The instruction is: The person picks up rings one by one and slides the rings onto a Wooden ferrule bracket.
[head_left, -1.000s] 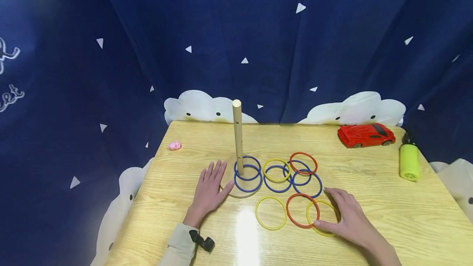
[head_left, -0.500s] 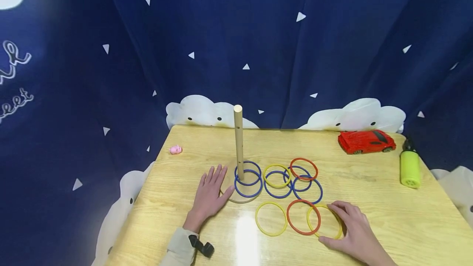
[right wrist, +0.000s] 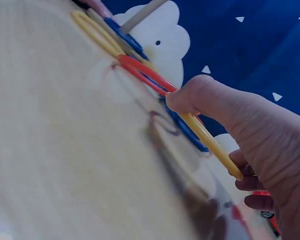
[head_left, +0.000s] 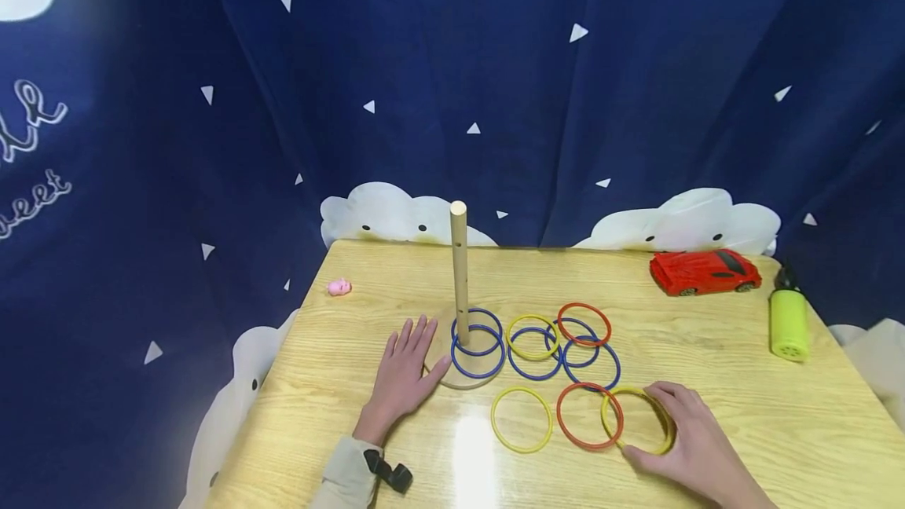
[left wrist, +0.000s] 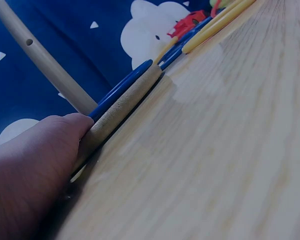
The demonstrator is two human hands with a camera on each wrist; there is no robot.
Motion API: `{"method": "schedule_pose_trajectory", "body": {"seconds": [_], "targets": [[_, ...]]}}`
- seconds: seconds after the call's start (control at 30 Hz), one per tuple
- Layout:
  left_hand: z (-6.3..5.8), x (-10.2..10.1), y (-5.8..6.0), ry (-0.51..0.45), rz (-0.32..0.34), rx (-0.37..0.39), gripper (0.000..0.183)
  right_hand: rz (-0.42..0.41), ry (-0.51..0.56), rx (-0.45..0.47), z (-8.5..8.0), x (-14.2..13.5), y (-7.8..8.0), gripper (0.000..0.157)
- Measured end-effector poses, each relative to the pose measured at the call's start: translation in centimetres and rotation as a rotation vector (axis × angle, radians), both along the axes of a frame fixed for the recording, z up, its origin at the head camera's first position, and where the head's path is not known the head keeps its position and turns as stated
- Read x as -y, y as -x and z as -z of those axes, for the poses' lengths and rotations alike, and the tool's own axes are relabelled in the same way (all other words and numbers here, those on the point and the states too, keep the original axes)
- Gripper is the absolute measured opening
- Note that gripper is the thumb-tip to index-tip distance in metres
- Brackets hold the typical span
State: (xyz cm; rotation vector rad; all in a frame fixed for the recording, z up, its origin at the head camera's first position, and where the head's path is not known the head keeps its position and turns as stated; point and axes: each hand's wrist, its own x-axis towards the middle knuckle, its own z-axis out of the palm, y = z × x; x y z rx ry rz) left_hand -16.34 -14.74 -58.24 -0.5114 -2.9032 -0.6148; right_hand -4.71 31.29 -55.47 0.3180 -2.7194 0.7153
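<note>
My right hand (head_left: pixel 689 438) pinches a yellow ring (right wrist: pixel 212 142) between thumb and fingertips at the table's right side. In the right wrist view that ring is raised, with a shadow below it. A red ring (head_left: pixel 561 430) overlaps its left side. My left hand (head_left: pixel 399 375) lies with fingers extended against the round wooden base (head_left: pixel 459 385), from which an upright wooden peg (head_left: pixel 460 273) rises. Two blue rings (head_left: pixel 478 376) are at the peg's foot; in the left wrist view the left thumb (left wrist: pixel 77 125) is right at the base's edge.
Another yellow ring (head_left: pixel 522 451) lies in front. Behind it several blue, yellow and red rings (head_left: pixel 584 306) overlap. A red toy car (head_left: pixel 700 272) and a lime-green bottle (head_left: pixel 788 324) stand at the back right, a small pink figure (head_left: pixel 339 287) at the back left.
My right hand has taken hold of the yellow ring and moved it slightly right. The overlapping red ring has shifted a little right too. My left hand stays by the base.
</note>
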Motion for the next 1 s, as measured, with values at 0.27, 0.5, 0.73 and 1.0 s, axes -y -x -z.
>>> {"method": "schedule_pose_trajectory", "body": {"seconds": [0.27,0.5,0.73,1.0], "targets": [[0.1,0.0,0.1,-0.005,0.004,-0.004,0.079,-0.022,0.012,-0.079,-1.2,-1.1,0.8,0.095],[0.2,0.0,0.2,0.004,0.004,0.008,0.079,-0.013,0.0,-0.121,-2.6,-1.9,1.3,0.094],[0.2,0.0,0.2,0.009,0.0,0.004,0.079,-0.028,0.016,-0.171,-3.4,-2.5,2.1,0.092],[0.2,0.1,0.1,0.008,-0.001,0.004,0.079,-0.052,0.02,-0.148,-4.9,-1.6,3.5,0.092]]}}
